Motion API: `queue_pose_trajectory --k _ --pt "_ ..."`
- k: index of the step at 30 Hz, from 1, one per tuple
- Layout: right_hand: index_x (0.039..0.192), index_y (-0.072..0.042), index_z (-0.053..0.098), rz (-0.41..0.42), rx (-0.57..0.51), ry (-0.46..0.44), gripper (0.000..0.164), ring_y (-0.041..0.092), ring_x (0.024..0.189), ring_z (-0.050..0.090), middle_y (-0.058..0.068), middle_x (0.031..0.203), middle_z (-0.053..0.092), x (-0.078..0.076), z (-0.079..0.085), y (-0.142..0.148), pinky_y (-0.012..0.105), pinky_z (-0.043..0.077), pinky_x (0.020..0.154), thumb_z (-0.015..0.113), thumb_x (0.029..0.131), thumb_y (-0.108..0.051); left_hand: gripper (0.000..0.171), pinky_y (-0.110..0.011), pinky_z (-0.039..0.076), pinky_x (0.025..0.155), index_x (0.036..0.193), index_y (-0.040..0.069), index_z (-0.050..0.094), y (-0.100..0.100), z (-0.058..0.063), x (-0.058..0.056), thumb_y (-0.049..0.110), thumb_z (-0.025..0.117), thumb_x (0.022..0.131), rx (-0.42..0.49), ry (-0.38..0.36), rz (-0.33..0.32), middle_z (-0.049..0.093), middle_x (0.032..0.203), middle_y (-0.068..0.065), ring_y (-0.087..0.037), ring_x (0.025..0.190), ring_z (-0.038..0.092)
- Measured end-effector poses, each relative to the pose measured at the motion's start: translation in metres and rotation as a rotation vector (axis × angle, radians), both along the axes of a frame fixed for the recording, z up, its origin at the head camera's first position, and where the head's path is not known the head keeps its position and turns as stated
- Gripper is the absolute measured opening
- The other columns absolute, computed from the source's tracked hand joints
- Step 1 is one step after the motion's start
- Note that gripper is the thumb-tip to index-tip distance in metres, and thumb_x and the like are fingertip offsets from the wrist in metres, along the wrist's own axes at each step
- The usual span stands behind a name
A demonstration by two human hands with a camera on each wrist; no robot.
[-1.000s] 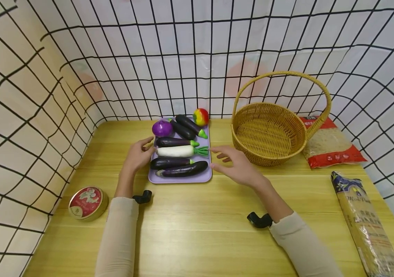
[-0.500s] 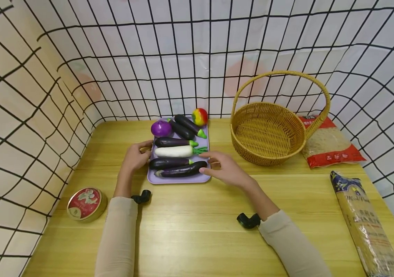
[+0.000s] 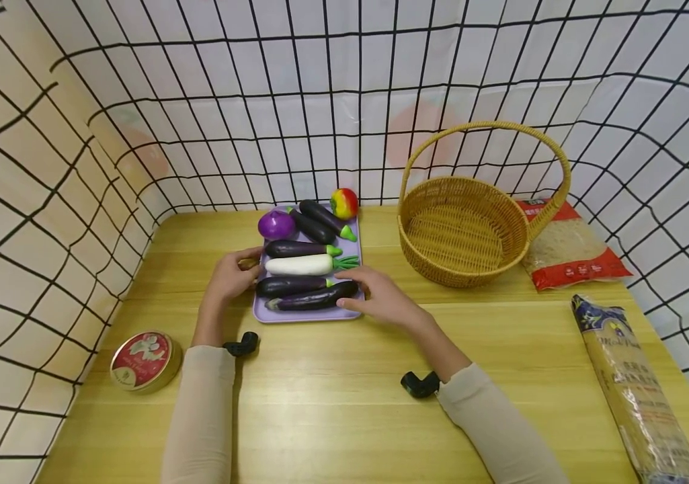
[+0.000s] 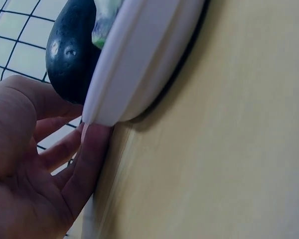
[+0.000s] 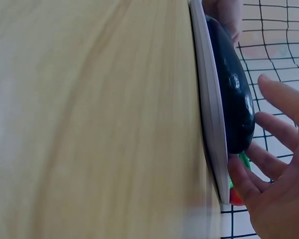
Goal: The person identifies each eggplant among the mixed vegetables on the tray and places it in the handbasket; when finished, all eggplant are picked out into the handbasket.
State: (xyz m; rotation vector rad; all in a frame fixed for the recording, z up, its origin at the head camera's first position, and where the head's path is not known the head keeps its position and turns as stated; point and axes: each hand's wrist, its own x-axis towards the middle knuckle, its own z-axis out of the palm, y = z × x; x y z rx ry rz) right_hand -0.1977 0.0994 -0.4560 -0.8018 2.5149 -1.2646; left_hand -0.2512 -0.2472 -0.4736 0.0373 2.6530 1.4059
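A lilac tray [image 3: 308, 318] holds several eggplants, a white radish [image 3: 298, 265] with green leaves, a purple onion [image 3: 276, 225] and a red-yellow bell pepper [image 3: 345, 203]. My left hand [image 3: 232, 275] is at the tray's left edge; in the left wrist view its fingertips touch the rim beside a dark eggplant [image 4: 70, 52]. Over the tray's right edge reaches my right hand [image 3: 383, 298], thumb near the end of the front eggplant [image 3: 314, 296]. Its fingers [image 5: 269, 162] are spread around that end in the right wrist view, the lowest right at the rim.
A wicker basket [image 3: 407, 245] with a tall handle stands right of the tray. Behind it lies a red-ended bag [image 3: 571, 249], and a long clear packet [image 3: 634, 376] lies at the right. At the left is a round red tin [image 3: 146, 361]. Black-gridded walls [image 3: 308, 121] enclose the table.
My right hand has moved left from beside the tray to over its right edge, at the front eggplant's end. My left hand stays at the left rim. The whole view shifts slightly.
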Motion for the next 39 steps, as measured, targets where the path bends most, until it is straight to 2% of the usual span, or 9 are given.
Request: queue_pose_trajectory --k 3,6,9,15,21,28,36,39 --pt "0.15 -0.017 0.054 0.007 0.045 0.007 0.059 0.028 0.121 0.056 0.007 0.149 0.056 0.001 0.0 -0.002 0.047 0.05 0.103 0.072 0.097 -0.034 0.052 -0.024 0.062 0.072 0.151 0.013 0.053 -0.001 0.002 0.0 0.015 0.062 0.1 -0.002 -0.019 0.002 0.055 0.151 -0.017 -0.031 0.113 0.067" --pt "0.151 -0.02 0.053 0.004 0.096 0.015 0.058 0.031 0.141 0.047 0.008 0.155 0.051 0.002 -0.001 -0.003 0.053 0.04 0.118 0.071 0.098 -0.034 0.052 -0.024 0.062 0.071 0.151 0.014 0.054 0.0 0.003 0.0 0.016 0.063 0.1 -0.007 -0.02 0.003 0.056 0.15 -0.016 -0.031 0.111 0.067" --pt "0.151 -0.021 0.054 -0.005 0.144 0.038 0.056 0.034 0.147 0.041 0.009 0.156 0.05 0.002 -0.002 -0.005 0.058 0.032 0.123 0.069 0.098 -0.033 0.052 -0.024 0.062 0.072 0.151 0.015 0.054 0.002 0.004 0.001 0.017 0.064 0.1 -0.002 -0.018 0.002 0.056 0.15 -0.016 -0.031 0.112 0.067" --pt "0.149 -0.021 0.057 -0.001 0.214 0.078 0.051 0.034 0.142 0.045 0.012 0.152 0.053 0.002 -0.008 -0.008 0.056 0.036 0.12 0.067 0.1 -0.033 0.056 -0.024 0.061 0.074 0.152 0.016 0.053 -0.001 0.001 0.002 0.018 0.069 0.098 0.02 -0.06 0.011 0.055 0.151 -0.013 -0.03 0.112 0.064" --pt "0.143 -0.021 0.061 -0.018 0.187 0.073 0.045 0.035 0.144 0.044 0.012 0.152 0.052 0.001 -0.004 -0.006 0.056 0.034 0.122 0.068 0.1 -0.029 0.056 -0.026 0.062 0.076 0.151 0.017 0.054 -0.004 -0.003 0.001 0.018 0.07 0.097 0.059 -0.067 0.015 0.054 0.152 -0.013 -0.032 0.117 0.063" --pt "0.143 -0.018 0.06 -0.014 0.133 0.063 0.045 0.032 0.142 0.048 0.01 0.15 0.056 0.002 0.0 0.006 0.053 0.037 0.121 0.069 0.1 -0.029 0.056 -0.026 0.063 0.079 0.151 0.018 0.054 -0.005 -0.002 0.002 0.017 0.07 0.097 0.082 -0.09 0.036 0.054 0.151 -0.013 -0.034 0.122 0.061" --pt "0.144 -0.019 0.058 -0.046 0.091 0.032 0.043 0.03 0.137 0.052 0.009 0.15 0.056 0.008 0.017 0.03 0.05 0.047 0.113 0.064 0.103 -0.03 0.056 -0.027 0.063 0.078 0.151 0.018 0.054 -0.003 -0.001 0.002 0.016 0.07 0.097 0.086 -0.083 0.039 0.054 0.151 -0.014 -0.034 0.121 0.063" --pt "0.144 -0.019 0.058 -0.074 0.09 0.058 0.043 0.03 0.137 0.052 0.008 0.149 0.056 0.009 0.026 0.043 0.052 0.048 0.111 0.064 0.103 -0.031 0.055 -0.026 0.063 0.077 0.151 0.018 0.055 -0.002 -0.001 0.002 0.016 0.07 0.097 0.086 -0.073 0.038 0.055 0.15 -0.015 -0.033 0.12 0.063"
